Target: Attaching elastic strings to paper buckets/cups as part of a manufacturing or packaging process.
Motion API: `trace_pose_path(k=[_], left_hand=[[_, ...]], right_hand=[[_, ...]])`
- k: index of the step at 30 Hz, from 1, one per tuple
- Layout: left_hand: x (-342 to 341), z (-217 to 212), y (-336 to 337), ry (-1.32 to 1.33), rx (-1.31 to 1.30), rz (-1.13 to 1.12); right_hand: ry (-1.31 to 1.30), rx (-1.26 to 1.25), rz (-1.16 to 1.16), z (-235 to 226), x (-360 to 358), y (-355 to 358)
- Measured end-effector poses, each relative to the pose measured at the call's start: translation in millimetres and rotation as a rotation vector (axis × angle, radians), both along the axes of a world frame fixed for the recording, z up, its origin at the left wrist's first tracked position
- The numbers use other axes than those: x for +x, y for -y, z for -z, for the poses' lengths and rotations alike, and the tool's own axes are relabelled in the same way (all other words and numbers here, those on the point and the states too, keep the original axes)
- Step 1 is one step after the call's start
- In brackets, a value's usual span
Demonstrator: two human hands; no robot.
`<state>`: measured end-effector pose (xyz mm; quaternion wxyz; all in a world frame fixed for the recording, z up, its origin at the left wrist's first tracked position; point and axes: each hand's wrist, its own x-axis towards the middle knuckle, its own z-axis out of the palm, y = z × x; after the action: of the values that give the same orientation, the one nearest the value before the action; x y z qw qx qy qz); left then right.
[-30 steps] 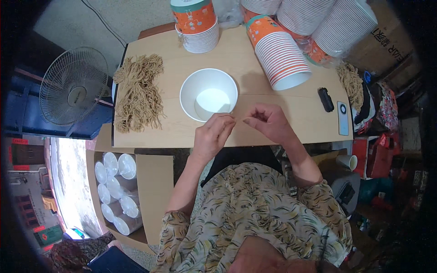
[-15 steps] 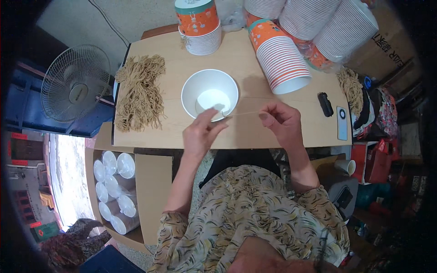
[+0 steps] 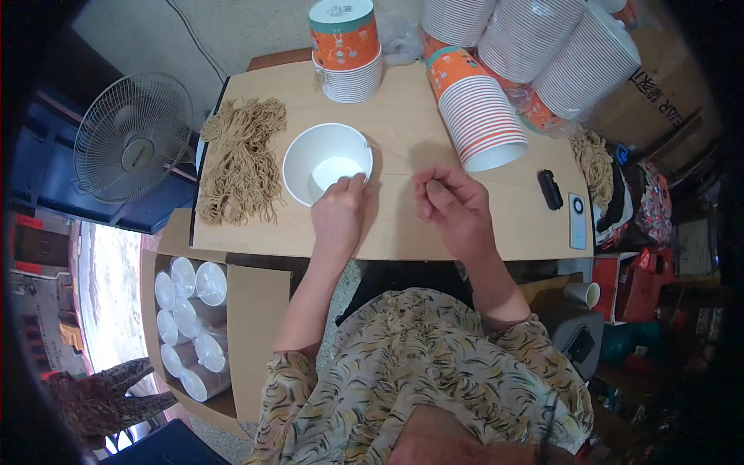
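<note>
Tub [image 3: 325, 147] slid toward 9 o'clock, left hand [image 3: 339, 209] gripping it; right hand [image 3: 459, 209] curled, can't tell if holding anything; stack [image 3: 482, 115] untouched.

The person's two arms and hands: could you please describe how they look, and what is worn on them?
Both arms wear loose, short sleeves in pale cloth with curved, leaf-like strokes, dark and yellowish, ending around the elbows. The forearms are bare. The left hand and right hand wear no gloves, and no watch or bracelet shows.
</note>
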<state>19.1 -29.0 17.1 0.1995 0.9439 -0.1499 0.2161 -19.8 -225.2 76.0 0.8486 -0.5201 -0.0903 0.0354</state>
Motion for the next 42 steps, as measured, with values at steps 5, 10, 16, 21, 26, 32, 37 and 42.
trace_pose_path(k=[5, 10, 16, 21, 26, 32, 37, 42], left_hand=[[0, -10, 13, -0.389, -0.592, 0.223], [-23, -31, 13, -1.108, -1.351, 0.544], [-40, 8, -15, -1.154, -1.122, 0.409], [-42, -1, 11, -0.83, -1.294, 0.235], [-42, 21, 3, -1.109, -1.22, 0.4], [-58, 20, -28, -1.149, -1.004, 0.301], [-68, 24, -39, -0.859, -0.842, 0.36], [-61, -8, -35, -0.662, -0.597, 0.397]], right_hand=[[0.023, 0.328, -0.028, 15, 20, -9], [-0.007, 0.465, -0.081, 26, 28, -14], [-0.054, 0.471, 0.025, 51, 28, -4], [-0.14, 0.406, 0.004, 62, 13, -22], [-0.167, 0.387, -0.022, 53, 9, -26], [-0.158, 0.314, 0.081, 66, 18, 2], [0.603, -1.247, 0.476, 89, 21, 0], [0.117, -0.752, -0.301, 58, -4, -27]])
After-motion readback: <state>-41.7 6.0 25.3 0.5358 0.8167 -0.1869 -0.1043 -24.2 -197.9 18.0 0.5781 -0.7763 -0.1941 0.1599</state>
